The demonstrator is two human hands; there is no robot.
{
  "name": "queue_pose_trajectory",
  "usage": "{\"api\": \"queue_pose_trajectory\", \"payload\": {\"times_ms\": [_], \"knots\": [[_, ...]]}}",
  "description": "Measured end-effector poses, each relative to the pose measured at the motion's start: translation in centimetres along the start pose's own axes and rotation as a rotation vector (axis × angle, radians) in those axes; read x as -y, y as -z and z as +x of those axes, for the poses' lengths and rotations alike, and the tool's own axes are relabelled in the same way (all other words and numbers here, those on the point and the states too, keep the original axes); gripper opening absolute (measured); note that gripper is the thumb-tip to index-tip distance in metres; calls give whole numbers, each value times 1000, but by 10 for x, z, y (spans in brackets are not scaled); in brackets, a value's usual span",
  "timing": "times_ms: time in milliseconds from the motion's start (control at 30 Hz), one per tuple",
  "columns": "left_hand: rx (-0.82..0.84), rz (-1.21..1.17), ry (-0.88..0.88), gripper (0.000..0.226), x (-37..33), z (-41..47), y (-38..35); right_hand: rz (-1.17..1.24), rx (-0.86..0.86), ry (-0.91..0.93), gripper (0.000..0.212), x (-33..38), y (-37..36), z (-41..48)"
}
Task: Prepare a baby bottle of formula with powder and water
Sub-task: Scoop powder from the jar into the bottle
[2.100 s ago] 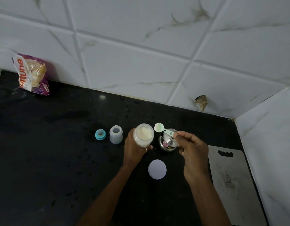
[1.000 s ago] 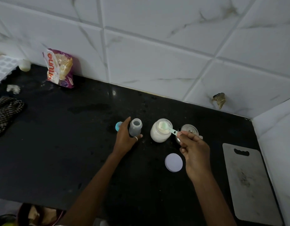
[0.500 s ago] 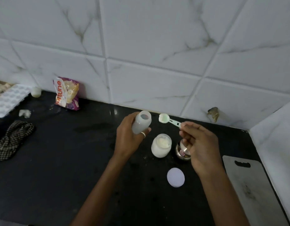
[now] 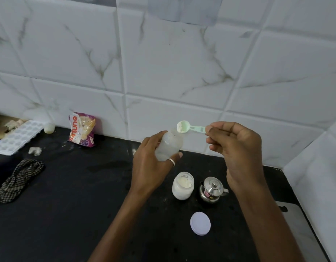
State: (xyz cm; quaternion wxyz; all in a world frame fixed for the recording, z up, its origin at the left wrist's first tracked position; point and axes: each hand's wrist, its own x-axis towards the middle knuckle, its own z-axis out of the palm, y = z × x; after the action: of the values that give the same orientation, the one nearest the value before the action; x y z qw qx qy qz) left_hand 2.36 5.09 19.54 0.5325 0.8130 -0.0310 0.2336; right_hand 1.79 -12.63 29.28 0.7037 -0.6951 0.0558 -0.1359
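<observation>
Left hand (image 4: 151,168) wrapped round tilted baby bottle (image 4: 170,146) above black counter (image 4: 69,205), right hand (image 4: 237,150) pinching green scoop (image 4: 184,127) – bowl at bottle mouth – open powder jar (image 4: 182,185) below, near lid (image 4: 200,223)

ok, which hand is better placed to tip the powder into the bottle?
Right. The right hand pinches the pale green plastic scoop with its bowl at the translucent baby bottle's mouth; the left hand is holding that bottle.
</observation>
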Motion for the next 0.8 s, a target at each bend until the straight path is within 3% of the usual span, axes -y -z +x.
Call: {"api": "queue_pose_trajectory", "payload": {"times_ms": [267,600,800], "knots": [[-17,-9,4,62,-6,-1,1,-210,3,251,8,-6,-4,-10],[-16,-18,0,63,-8,-2,4,-567,36,828,8,-18,-4,-17],[-25,-48,7,60,-7,-2,3,-730,45,1051,6,-26,-1,-13]]}}
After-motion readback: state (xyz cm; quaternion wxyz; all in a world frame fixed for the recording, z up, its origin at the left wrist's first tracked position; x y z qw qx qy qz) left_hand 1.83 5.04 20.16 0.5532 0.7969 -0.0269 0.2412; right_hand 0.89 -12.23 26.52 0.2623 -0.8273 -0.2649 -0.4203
